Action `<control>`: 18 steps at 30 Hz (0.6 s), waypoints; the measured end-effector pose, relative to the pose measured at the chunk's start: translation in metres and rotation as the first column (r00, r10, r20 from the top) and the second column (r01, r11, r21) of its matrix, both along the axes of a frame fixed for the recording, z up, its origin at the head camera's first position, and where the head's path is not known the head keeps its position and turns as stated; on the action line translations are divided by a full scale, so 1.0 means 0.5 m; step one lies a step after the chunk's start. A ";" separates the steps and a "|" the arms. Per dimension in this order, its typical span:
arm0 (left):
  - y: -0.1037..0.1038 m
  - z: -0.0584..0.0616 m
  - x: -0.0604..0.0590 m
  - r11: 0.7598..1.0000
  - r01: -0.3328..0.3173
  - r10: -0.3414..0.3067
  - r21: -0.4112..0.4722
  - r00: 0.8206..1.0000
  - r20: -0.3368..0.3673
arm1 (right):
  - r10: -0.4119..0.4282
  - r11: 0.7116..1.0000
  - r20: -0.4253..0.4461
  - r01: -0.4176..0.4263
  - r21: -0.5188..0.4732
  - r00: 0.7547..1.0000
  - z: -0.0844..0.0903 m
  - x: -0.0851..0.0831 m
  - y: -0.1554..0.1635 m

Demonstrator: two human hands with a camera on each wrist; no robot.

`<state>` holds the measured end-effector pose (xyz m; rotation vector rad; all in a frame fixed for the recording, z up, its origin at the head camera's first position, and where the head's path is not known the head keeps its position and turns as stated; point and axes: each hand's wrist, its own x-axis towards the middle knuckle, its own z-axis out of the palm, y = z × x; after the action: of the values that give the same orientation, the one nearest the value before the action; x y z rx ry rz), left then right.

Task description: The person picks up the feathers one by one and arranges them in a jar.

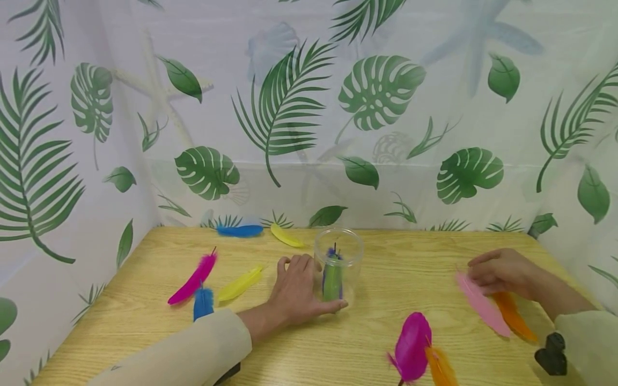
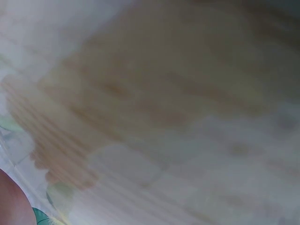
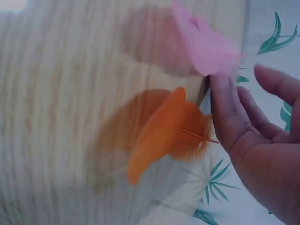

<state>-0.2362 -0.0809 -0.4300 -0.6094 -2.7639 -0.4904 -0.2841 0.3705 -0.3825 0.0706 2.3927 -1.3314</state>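
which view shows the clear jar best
The head view: the clear jar stands upright on the wooden table, with green and blue feathers inside, and the left hand rests against its side. The left wrist view is only a blur of table and cloth; the right wrist view shows pink and orange feathers by the right hand, no jar.

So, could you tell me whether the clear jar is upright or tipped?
Upright: the clear jar stands on its base on the table, open mouth upward, with feathers standing inside.

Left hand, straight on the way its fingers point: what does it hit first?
Probably the yellow feather by the back curtain. The left hand points up-table, fingers just left of the clear plastic jar that its thumb touches. Depth is unclear, so it may brush the jar first.
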 end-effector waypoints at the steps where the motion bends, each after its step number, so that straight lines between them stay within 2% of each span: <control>1: 0.000 -0.001 0.000 1.000 -0.001 0.001 -0.002 1.000 -0.003 | 0.015 1.000 -0.006 -0.015 0.018 1.000 -0.002 0.000 -0.003; 4: -0.001 -0.002 0.001 1.000 0.000 0.000 -0.001 1.000 -0.013 | 0.053 0.994 -0.030 -0.050 0.097 0.998 -0.005 0.002 -0.011; 7: -0.002 -0.003 0.003 1.000 0.002 -0.002 0.004 1.000 -0.015 | 0.061 0.980 -0.049 -0.050 0.193 0.997 -0.007 0.005 -0.023; 10: -0.002 -0.005 0.004 1.000 0.005 -0.005 0.007 1.000 -0.014 | 0.059 0.970 -0.052 -0.045 0.239 0.997 -0.009 0.007 -0.033; 13: -0.001 -0.007 0.002 1.000 0.004 -0.004 0.004 1.000 -0.016 | 0.051 0.970 -0.047 -0.038 0.238 0.998 -0.009 0.011 -0.039; 18: 0.001 -0.012 0.000 1.000 0.001 -0.001 -0.001 1.000 -0.020 | 0.020 0.986 -0.045 -0.012 0.168 0.999 -0.007 0.013 -0.037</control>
<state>-0.2362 -0.0804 -0.4359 -0.6129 -2.7447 -0.4809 -0.2778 0.3522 -0.3862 0.0677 2.5346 -1.1338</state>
